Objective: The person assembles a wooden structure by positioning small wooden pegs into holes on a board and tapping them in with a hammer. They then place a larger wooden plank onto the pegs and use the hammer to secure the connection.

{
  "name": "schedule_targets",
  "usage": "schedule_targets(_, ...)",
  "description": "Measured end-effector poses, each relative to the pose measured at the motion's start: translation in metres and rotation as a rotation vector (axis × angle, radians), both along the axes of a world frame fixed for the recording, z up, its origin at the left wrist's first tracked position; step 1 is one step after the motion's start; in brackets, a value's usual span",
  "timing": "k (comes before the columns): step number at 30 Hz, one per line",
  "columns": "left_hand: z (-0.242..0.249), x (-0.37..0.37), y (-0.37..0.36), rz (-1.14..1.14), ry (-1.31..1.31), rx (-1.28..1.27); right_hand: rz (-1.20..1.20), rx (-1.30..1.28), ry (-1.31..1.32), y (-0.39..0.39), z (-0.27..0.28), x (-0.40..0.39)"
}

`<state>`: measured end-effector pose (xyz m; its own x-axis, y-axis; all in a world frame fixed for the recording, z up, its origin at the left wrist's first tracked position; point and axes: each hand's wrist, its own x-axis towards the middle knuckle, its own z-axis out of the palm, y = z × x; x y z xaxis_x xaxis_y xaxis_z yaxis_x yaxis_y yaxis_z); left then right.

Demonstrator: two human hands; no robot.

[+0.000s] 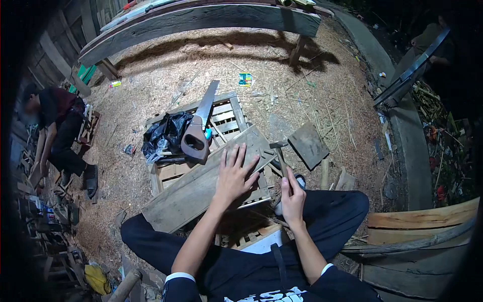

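Observation:
My left hand point(233, 173) lies flat with its fingers spread on a wide wooden board point(181, 201), which rests across a slatted wooden crate point(236, 108) in front of my knees. In my right hand point(293, 199) is a hammer point(279, 148), gripped by its handle, its head near the board's right end. Beyond the board, a handsaw point(201, 118) with a brown handle lies on the crate. Beside it is a crumpled black plastic bag point(168, 132). A square wooden piece point(309, 145) lies on the ground to the right of the hammer.
A long wooden bench point(201, 22) stands at the back. At left another person point(63, 126) bends forward; at far right a second person point(427, 55) is in shadow. Wood shavings cover the ground point(176, 65). Large planks point(417, 256) lie at lower right, beside a concrete curb point(410, 146).

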<state>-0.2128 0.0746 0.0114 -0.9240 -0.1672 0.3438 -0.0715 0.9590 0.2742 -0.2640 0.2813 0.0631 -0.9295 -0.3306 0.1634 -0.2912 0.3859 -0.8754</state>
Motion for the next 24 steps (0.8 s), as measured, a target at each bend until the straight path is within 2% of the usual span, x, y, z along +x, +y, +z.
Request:
schedule_targets(5,0.004,-0.001,0.002,0.01,-0.023,-0.062,0.018,-0.004,0.037,0.0,-0.01,0.002)
schedule_targets(15,0.002,-0.002,0.001,0.016,-0.082,-0.062,0.014,-0.029,-0.048,-0.009,-0.01,-0.002)
schedule_targets(17,0.004,-0.003,0.003,0.03,-0.101,-0.038,-0.012,-0.012,0.013,-0.008,-0.021,-0.003)
schedule_targets(24,0.005,-0.003,0.003,0.008,-0.088,-0.119,-0.009,-0.064,-0.106,-0.012,-0.022,-0.008)
